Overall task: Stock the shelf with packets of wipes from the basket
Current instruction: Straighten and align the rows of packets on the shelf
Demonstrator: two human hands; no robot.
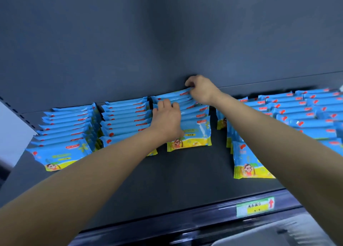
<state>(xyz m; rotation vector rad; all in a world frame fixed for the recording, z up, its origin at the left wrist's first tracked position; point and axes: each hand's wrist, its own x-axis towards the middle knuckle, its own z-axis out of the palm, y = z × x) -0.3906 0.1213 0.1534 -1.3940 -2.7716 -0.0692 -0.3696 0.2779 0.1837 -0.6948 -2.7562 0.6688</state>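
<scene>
Here, right hand (201, 90) pinches a glossy blue packet (172, 94) (rearmost); left hand (168, 117) lies flat.

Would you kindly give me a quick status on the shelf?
Right hand pinches rear packet. Left hand rests on that row. Nothing blocking.

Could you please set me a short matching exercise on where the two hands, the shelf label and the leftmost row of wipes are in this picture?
Things:
1. left hand
2. right hand
3. label
4. leftmost row

Places or states:
A. on the front edge of the shelf
B. fingers pinching the rearmost packet of the third row
C. resting flat on top of the third row
D. at the shelf's left end, touched by neither hand

Pairs: 1-C, 2-B, 3-A, 4-D.
</scene>
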